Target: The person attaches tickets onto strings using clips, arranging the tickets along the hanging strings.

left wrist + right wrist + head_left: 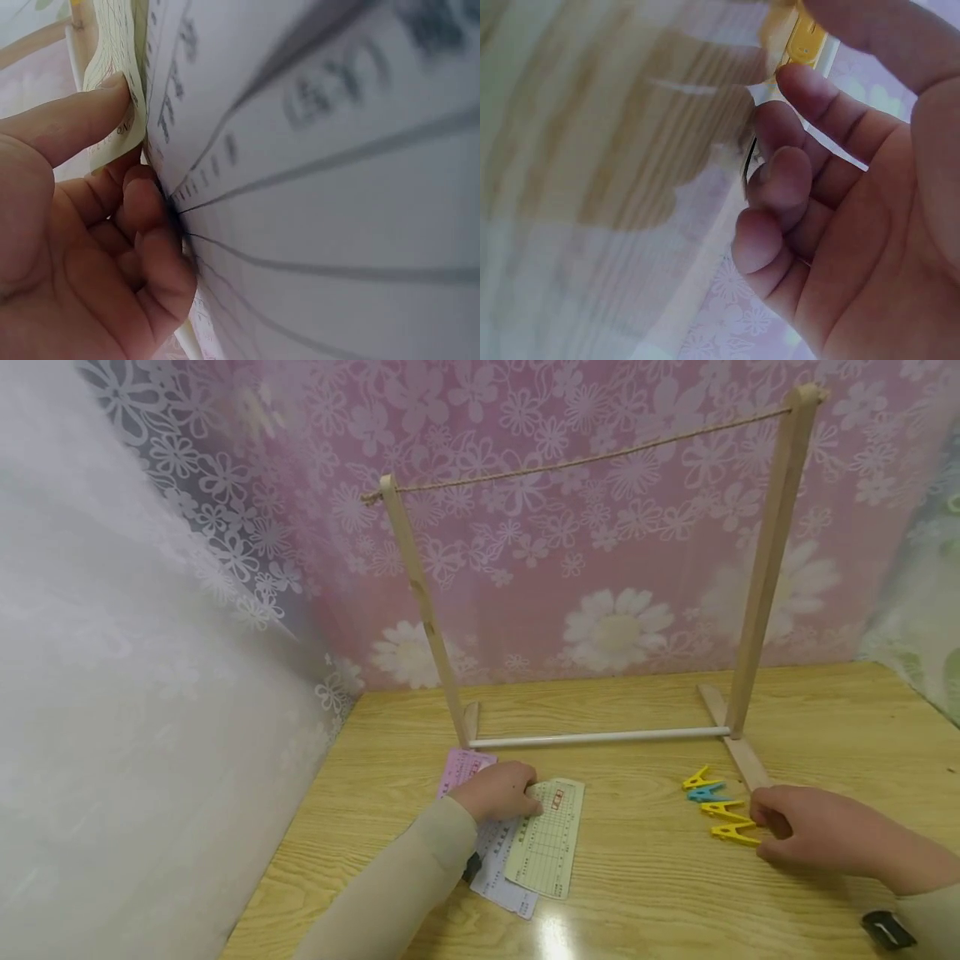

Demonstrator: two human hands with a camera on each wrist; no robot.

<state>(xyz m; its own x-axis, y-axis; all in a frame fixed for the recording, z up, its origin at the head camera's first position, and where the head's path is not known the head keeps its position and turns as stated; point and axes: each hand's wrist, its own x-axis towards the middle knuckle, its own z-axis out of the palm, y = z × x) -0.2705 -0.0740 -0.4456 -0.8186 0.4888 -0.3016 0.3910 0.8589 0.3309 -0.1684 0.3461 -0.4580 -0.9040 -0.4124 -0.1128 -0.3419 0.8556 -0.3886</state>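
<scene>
My left hand (498, 789) pinches the top left edge of a pale yellow printed slip (551, 843). In the left wrist view the thumb lies on that slip (116, 60), with curled fingers behind it. Beneath are a whitish slip (504, 883) and a pink slip (459, 768), both partly covered by the hand and sleeve. My right hand (832, 831) is at the right ends of several clothespins in a column, nearest to the front yellow clothespin (735, 834). Its thumb and index finger stand apart near a yellow clothespin (806, 41). A blue clothespin (707, 792) lies farther back among yellow ones.
A wooden frame stands at the back, with a left post (423, 610), a right post (772, 560) and a rope (592, 458) strung between their tops. A white rod (600, 737) joins its feet. The wood-grain table (637, 877) meets flowered curtains (487, 568).
</scene>
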